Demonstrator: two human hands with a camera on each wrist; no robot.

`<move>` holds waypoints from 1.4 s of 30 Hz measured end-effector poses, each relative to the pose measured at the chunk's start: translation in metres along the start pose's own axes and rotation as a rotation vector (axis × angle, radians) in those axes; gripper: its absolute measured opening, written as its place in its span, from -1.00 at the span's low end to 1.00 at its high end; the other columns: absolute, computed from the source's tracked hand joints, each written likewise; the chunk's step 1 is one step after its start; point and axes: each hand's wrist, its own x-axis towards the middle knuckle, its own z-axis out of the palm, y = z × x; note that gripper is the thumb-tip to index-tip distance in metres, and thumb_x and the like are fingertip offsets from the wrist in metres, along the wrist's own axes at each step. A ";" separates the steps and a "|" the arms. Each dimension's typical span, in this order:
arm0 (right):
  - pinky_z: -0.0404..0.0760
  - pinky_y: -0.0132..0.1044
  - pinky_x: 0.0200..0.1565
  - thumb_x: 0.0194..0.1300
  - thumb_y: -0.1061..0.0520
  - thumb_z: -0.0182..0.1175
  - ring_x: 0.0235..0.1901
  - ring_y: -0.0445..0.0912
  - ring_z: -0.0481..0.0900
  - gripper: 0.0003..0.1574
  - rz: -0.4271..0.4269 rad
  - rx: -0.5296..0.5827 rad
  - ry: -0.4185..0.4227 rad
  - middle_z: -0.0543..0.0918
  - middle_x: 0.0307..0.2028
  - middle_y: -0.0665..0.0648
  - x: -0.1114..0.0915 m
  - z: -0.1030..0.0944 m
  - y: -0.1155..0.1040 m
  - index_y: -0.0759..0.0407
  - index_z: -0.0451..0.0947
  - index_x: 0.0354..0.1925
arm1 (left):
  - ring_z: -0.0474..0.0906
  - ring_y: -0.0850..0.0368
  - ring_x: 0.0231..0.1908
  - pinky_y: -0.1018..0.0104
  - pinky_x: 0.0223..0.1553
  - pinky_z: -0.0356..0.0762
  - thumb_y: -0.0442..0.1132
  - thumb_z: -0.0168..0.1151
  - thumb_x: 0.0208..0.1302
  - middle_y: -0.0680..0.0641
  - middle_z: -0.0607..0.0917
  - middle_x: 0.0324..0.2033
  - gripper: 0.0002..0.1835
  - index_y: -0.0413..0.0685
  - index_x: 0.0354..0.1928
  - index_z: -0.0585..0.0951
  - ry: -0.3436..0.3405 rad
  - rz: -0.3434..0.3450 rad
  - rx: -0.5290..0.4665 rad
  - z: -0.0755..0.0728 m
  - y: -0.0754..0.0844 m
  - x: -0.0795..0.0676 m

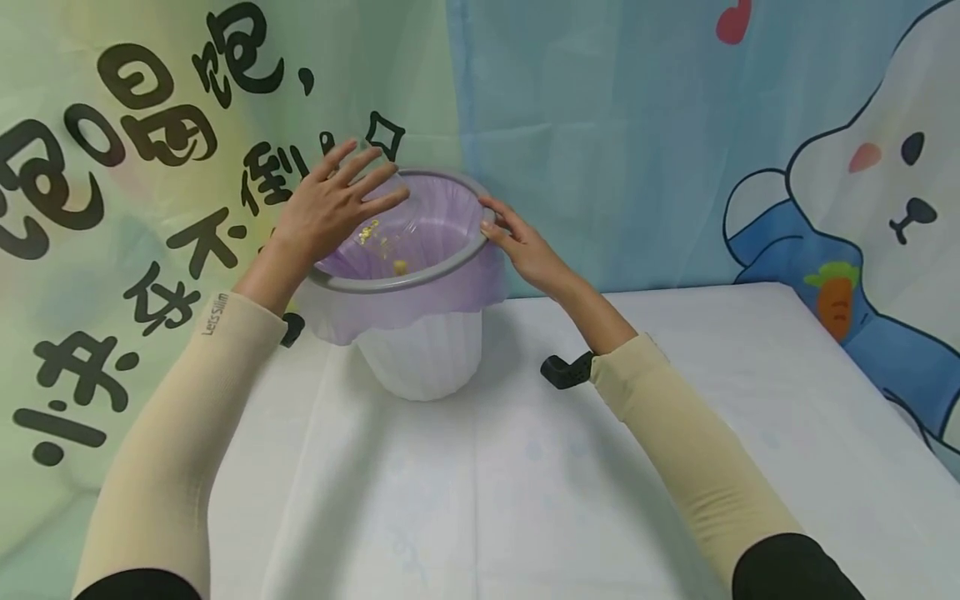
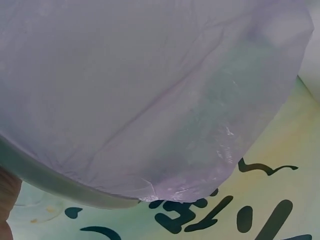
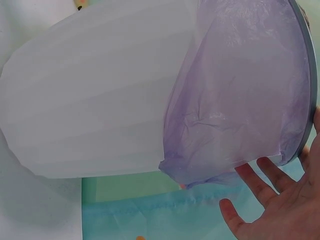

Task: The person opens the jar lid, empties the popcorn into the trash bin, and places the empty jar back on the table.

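A white ribbed wastebasket point(image 1: 420, 358) stands on the table, lined with a thin purple trash bag point(image 1: 450, 221) folded over its outside under a grey rim ring point(image 1: 397, 282). Yellow scraps point(image 1: 400, 267) show inside the bag. Over the basket's left side, my left hand point(image 1: 322, 204) has its fingers spread and straight; its thumb is hidden in the head view. Something clear with small yellow bits point(image 2: 37, 215) appears below the rim in the left wrist view. At the right side, my right hand point(image 1: 525, 246) pinches the rim between thumb and fingers, its other fingers spread beside the bag.
White cloth covers the table point(image 1: 420, 500). Behind it hangs a printed backdrop point(image 1: 585, 150) with black lettering at left and a cartoon animal point(image 1: 862, 192) at right. Black camera mounts point(image 1: 566, 372) stick out from the wrists.
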 end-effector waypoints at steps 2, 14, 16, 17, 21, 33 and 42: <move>0.04 -0.03 0.29 0.46 0.07 -0.19 0.35 0.04 -0.04 -0.34 -0.001 -0.004 0.001 -0.03 0.38 0.23 -0.001 0.001 -0.002 0.10 -0.08 0.43 | -0.14 -0.09 0.37 0.07 0.31 -0.53 -0.39 0.40 -0.08 -0.10 0.09 0.37 -0.01 0.18 0.39 0.11 -0.001 0.026 0.025 -0.001 0.000 0.000; 0.04 -0.02 0.28 0.44 -0.03 -0.15 0.34 -0.02 -0.01 -0.34 -0.025 -0.018 0.008 0.01 0.38 0.15 0.012 -0.005 0.022 -0.09 -0.04 0.43 | -0.17 -0.04 0.38 0.06 0.32 -0.46 -0.47 0.32 -0.01 -0.05 0.07 0.38 -0.03 0.26 0.39 0.07 0.023 0.140 0.182 -0.001 0.004 -0.003; 0.04 -0.02 0.28 0.44 -0.04 -0.15 0.34 -0.03 0.00 -0.34 -0.031 -0.020 0.010 0.01 0.38 0.13 0.014 -0.005 0.025 -0.11 -0.04 0.42 | -0.17 -0.04 0.38 0.06 0.32 -0.47 -0.48 0.32 -0.01 -0.05 0.07 0.38 -0.03 0.26 0.39 0.08 0.031 0.135 0.176 -0.002 0.003 -0.004; 0.05 -0.02 0.28 0.44 -0.04 -0.15 0.34 -0.03 0.01 -0.35 -0.033 -0.017 0.009 0.02 0.37 0.13 0.014 -0.005 0.025 -0.11 -0.04 0.42 | -0.16 -0.03 0.38 0.06 0.32 -0.45 -0.49 0.31 -0.01 -0.05 0.08 0.38 -0.04 0.26 0.39 0.09 0.044 0.130 0.171 -0.002 0.003 -0.004; 0.06 -0.02 0.28 0.44 -0.02 -0.15 0.33 -0.02 0.03 -0.35 -0.014 0.005 0.003 0.05 0.36 0.15 0.011 -0.004 0.020 -0.08 -0.03 0.42 | -0.15 -0.04 0.38 0.05 0.32 -0.44 -0.52 0.31 -0.04 -0.07 0.09 0.37 -0.04 0.24 0.38 0.12 0.072 0.104 0.121 0.000 0.004 -0.006; 0.03 -0.02 0.29 0.46 0.07 -0.22 0.35 0.03 -0.03 -0.34 -0.002 -0.019 -0.009 -0.01 0.37 0.24 -0.002 0.000 -0.007 0.10 -0.12 0.44 | -0.02 -0.15 0.30 -0.04 0.29 -0.24 -0.38 0.42 -0.32 -0.14 0.17 0.31 0.10 0.11 0.37 0.09 -0.022 -0.557 -0.822 0.008 0.023 0.001; 0.00 -0.02 0.30 0.45 -0.03 -0.17 0.37 -0.06 -0.09 -0.32 0.008 -0.013 -0.005 -0.08 0.41 0.09 0.009 -0.003 0.013 -0.09 -0.12 0.44 | 0.08 0.04 0.30 0.10 0.25 0.09 -0.36 0.50 -0.26 -0.02 0.19 0.33 0.20 0.11 0.40 -0.07 0.101 -0.965 -1.606 -0.018 0.032 -0.007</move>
